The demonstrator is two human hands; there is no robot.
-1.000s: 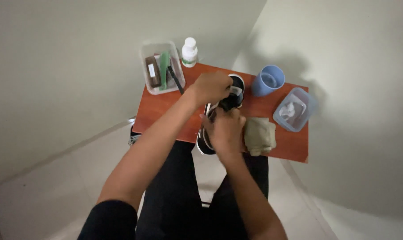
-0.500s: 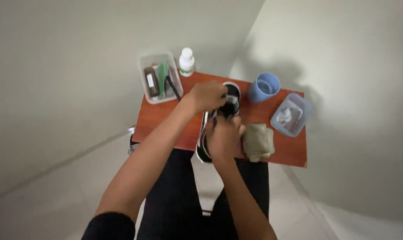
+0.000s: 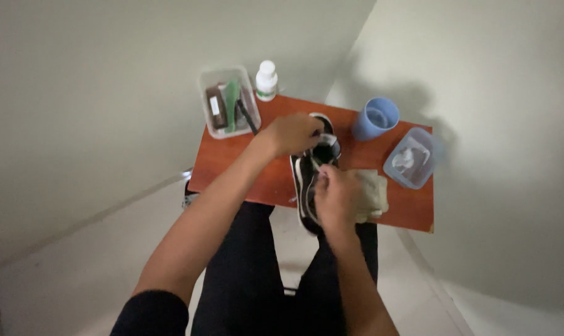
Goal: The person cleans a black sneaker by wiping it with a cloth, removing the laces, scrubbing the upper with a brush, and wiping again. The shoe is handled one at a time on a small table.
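Observation:
A black shoe with a white sole lies lengthwise on a small reddish-brown table, its near end over the front edge. My left hand grips the shoe's far end near the opening. My right hand is closed on the shoe's middle, seemingly pinching a lace or the tongue; the exact part is hidden by my fingers. A beige cloth lies just right of the shoe, partly under my right hand.
A clear tub with brushes and a green item stands at the far left corner, a white bottle beside it. A light blue cup and a clear container sit at the right. My legs are under the table.
Both hands stay on the shoe with small shifts. The camera view has drifted, so the table sits a little lower and to the left in the picture.

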